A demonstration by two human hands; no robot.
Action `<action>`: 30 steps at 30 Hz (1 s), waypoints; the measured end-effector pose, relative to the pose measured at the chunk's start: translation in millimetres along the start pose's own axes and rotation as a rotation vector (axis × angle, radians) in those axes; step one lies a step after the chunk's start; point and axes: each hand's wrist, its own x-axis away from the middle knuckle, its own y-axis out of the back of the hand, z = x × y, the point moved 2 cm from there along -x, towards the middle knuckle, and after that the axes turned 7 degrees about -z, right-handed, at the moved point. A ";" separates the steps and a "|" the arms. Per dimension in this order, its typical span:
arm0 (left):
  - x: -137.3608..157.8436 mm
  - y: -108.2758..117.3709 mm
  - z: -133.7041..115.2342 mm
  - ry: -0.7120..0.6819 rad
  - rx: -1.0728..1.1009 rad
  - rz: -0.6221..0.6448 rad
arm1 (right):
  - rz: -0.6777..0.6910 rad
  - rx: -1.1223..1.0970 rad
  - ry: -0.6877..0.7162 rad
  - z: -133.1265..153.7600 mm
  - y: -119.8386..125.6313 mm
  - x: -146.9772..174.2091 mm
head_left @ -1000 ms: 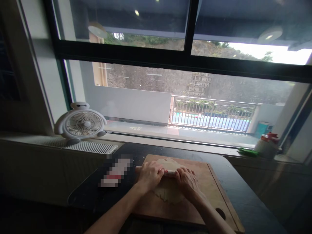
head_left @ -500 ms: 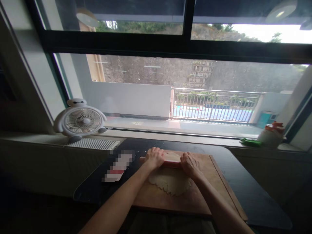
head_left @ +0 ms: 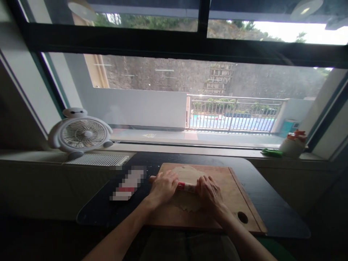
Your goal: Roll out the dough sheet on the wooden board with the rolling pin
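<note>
A rolling pin with a red and white label lies across a flat sheet of dough. On its left part rests my left hand, fingers curled over the wood; one handle end pokes out beyond it. My right hand grips the pin's right part the same way, hiding that end. The dough spreads out both beyond the pin and on the near side, with an uneven edge. Beneath it is a wooden cutting board with a round hole at its near right corner.
The board lies on a dark table. Left of it is a blurred-out flat item. A white fan stands by the window at left; a white container and green cloth-like item sit on the right sill.
Both hands have drawn the rolling pin nearer to me over the dough, baring more dough at the far side. The view has shifted slightly, and the board's hole now shows.
</note>
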 end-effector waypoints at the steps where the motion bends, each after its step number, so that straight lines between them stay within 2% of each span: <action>1: 2.8 1.3 0.3 -0.008 0.008 -0.004 | 0.010 0.000 0.003 0.7 1.2 1.9; 4: -2.6 -0.7 2.2 -0.013 -0.002 0.020 | 0.063 -0.024 -0.018 -0.1 0.7 -4.5; 9: -40.6 -16.4 8.2 0.112 -0.087 0.072 | 0.172 -0.056 -0.163 -8.8 -10.9 -38.9; 12: -57.3 -22.0 10.4 0.134 -0.099 0.065 | 0.167 -0.055 -0.174 -12.3 -16.0 -54.8; 14: -58.4 -21.9 10.4 0.141 -0.103 0.056 | 0.157 -0.060 -0.164 -12.4 -16.8 -57.2; 17: -44.8 -15.9 5.9 0.118 -0.103 0.040 | 0.130 -0.068 -0.144 -9.0 -13.7 -46.9; 23: 7.7 11.0 -6.1 -0.003 -0.019 -0.021 | -0.034 -0.067 0.013 1.3 0.8 -5.9; 26: 33.5 20.2 -3.4 0.007 0.004 -0.024 | -0.029 -0.068 0.027 1.4 1.4 3.5; 30: 50.7 21.0 3.8 0.032 -0.020 0.004 | 0.044 -0.081 -0.022 6.1 -4.0 -6.8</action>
